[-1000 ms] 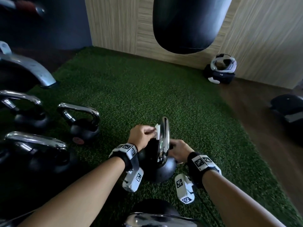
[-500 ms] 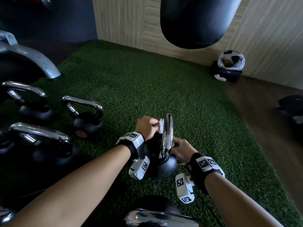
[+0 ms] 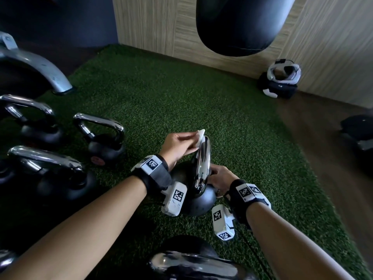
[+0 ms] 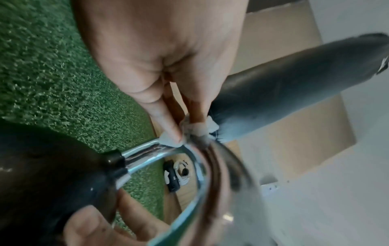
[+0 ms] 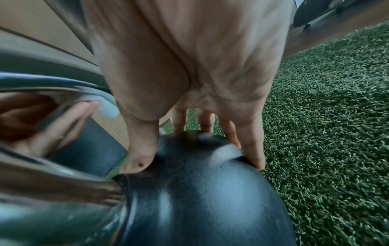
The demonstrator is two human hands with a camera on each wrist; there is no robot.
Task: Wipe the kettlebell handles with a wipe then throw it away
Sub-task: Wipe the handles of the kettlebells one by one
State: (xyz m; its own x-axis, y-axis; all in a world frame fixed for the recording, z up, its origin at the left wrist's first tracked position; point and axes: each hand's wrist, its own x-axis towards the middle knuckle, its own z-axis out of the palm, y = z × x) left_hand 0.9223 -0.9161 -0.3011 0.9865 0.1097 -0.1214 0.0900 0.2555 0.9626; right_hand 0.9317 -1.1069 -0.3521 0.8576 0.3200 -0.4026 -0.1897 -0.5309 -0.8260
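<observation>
Down on the green turf (image 3: 161, 93), right in the middle, a black kettlebell (image 3: 201, 201) with its chrome handle (image 3: 203, 158) standing edge-on to the head camera. Left hand (image 3: 179, 145) up at the far top corner of that handle, pinching a small white wipe (image 3: 200, 136) between thumb and fingertips (image 4: 171, 131) and pressing it against the chrome bend, as seen from the left wrist. Right hand (image 3: 220, 178) low on the right side of the bell, fingers (image 5: 252, 149) spread and curved over the black body (image 5: 200, 199), thumb down near the foot of the handle, steadying it rather than gripping the bar. Hands apart, then: one high on the handle with the wipe, one low on the ball. Off to the left, more kettlebells on the turf, the nearest small one (image 3: 105, 144) just beside the left forearm, larger ones (image 3: 50, 174) further left, and another chrome handle (image 3: 193, 265) at the bottom edge of the head view. Overhead, a dark punching bag (image 3: 242, 25) hanging before a wood-panelled wall (image 3: 153, 23). By the wall at far right, a white and black headset (image 3: 282, 79) sitting on the wooden floor (image 3: 323, 142).
</observation>
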